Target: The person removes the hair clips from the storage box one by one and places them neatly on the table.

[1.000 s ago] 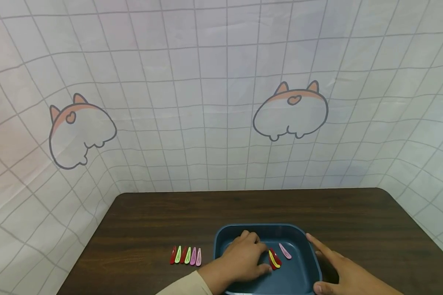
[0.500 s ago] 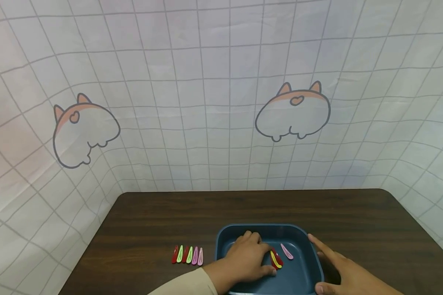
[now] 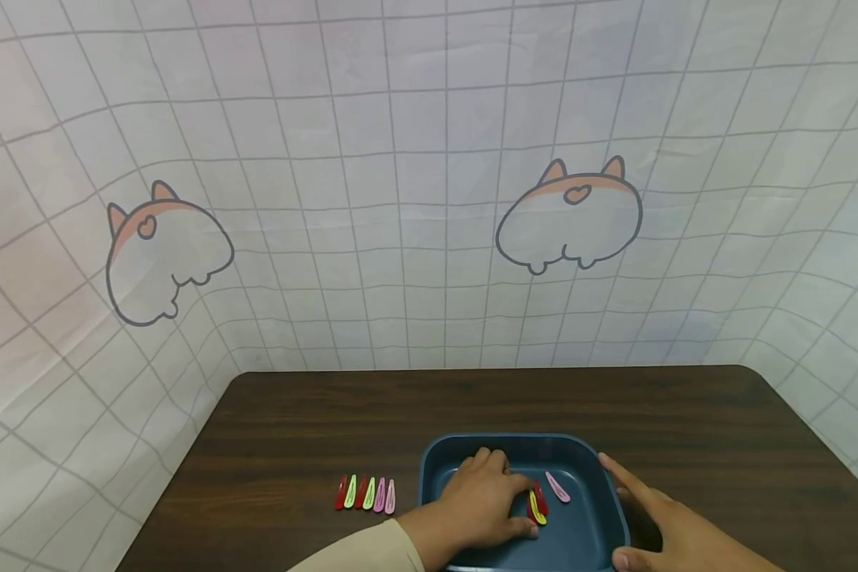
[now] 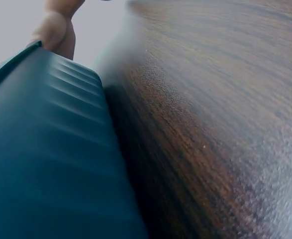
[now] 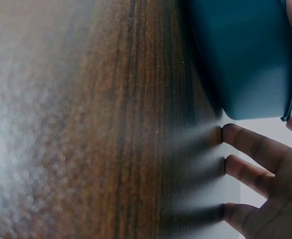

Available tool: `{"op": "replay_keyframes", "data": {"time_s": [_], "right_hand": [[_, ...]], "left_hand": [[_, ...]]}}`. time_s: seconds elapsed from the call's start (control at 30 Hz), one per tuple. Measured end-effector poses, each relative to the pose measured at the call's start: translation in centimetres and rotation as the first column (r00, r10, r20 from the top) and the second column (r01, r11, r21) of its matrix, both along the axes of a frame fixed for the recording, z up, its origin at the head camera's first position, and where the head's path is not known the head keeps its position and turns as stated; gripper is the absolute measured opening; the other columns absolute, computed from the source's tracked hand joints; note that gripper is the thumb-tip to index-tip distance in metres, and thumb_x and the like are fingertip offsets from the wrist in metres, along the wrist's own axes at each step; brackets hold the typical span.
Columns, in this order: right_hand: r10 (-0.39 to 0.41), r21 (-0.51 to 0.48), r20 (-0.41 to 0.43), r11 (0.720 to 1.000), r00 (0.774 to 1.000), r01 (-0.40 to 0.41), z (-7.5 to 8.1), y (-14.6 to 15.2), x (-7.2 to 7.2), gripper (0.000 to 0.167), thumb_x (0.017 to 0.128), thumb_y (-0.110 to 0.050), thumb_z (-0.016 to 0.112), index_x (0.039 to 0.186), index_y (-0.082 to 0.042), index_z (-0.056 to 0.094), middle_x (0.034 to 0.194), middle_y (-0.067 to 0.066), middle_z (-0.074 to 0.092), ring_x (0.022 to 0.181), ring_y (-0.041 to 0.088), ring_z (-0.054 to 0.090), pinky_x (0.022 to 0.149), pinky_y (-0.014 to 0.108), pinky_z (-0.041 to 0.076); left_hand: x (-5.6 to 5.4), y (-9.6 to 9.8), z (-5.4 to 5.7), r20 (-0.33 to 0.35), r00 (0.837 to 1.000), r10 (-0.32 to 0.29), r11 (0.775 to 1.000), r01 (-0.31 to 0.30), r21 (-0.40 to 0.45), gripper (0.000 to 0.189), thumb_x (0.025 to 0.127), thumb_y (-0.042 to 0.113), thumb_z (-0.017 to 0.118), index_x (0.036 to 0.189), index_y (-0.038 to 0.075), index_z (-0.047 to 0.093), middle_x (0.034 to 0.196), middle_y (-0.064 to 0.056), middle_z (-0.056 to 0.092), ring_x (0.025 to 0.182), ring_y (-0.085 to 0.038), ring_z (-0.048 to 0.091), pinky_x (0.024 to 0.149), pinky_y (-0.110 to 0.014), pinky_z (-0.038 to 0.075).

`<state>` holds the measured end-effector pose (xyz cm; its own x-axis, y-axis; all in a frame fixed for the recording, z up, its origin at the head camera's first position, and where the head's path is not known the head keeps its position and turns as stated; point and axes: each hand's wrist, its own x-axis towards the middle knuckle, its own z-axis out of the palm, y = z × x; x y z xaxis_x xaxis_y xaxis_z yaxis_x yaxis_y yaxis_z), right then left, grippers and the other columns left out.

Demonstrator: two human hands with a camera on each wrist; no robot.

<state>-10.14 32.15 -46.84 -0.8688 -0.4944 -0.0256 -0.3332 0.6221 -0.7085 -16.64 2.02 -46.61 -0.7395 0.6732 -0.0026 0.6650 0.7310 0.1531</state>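
Note:
A dark blue tray stands on the table. My left hand reaches into it, thumb and index finger spread apart beside some overlapping hair clips. The index fingertip seems to touch a red hair clip; a yellow hair clip lies against it. What lies under the palm is hidden. A pink hair clip rests apart, farther right in the tray. My right hand touches the tray's right rim with thumb and index finger. In the right wrist view its other fingers extend fairly straight toward the table.
Left of the tray, several hair clips lie in a row on the dark wooden table: red, green, red, green, then two pink. A white gridded cloth with cartoon prints hangs behind and around the table.
The red and yellow hair clips have turned slightly beside my left thumb and index finger. My right hand stays at the tray's rim. The head view has shifted a little.

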Motion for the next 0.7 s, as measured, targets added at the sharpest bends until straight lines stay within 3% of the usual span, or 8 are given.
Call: {"op": "replay_keyframes", "data": {"time_s": [0.3,0.5,0.7], "right_hand": [[0.007,-0.004,0.011,1.000,1.000,-0.007,0.22,0.10,-0.15,0.096,0.098,-0.033,0.070,0.166,-0.023,0.003,0.150,0.029,0.045,0.124,0.050,0.054,0.077,0.060,0.055],[0.012,-0.035,0.048,0.999,0.999,-0.010,0.14,0.16,-0.23,0.096,0.098,-0.031,0.070,0.166,-0.024,0.003,0.151,0.033,0.041,0.123,0.060,0.050,0.076,0.067,0.053],[0.014,-0.038,0.063,0.999,0.998,-0.012,0.16,0.24,-0.33,0.095,0.098,-0.031,0.070,0.166,-0.024,0.003,0.152,0.034,0.039,0.125,0.060,0.049,0.075,0.062,0.055]], "left_hand": [[-0.02,0.10,0.24,0.009,1.000,0.009,1.000,-0.009,0.011,0.050,0.085,0.063,0.075,0.129,0.040,0.069,0.096,0.008,0.051,0.088,-0.009,0.042,0.079,-0.029,0.042],[0.16,-0.06,0.58,0.062,0.998,0.015,0.999,-0.017,0.039,0.046,0.085,0.056,0.078,0.126,0.038,0.070,0.102,0.008,0.052,0.092,-0.010,0.041,0.080,-0.028,0.040],[0.20,-0.19,0.80,0.091,0.995,0.043,0.997,-0.048,0.057,0.042,0.082,0.055,0.082,0.118,0.035,0.072,0.104,0.009,0.053,0.095,-0.009,0.042,0.085,-0.030,0.042]]}}
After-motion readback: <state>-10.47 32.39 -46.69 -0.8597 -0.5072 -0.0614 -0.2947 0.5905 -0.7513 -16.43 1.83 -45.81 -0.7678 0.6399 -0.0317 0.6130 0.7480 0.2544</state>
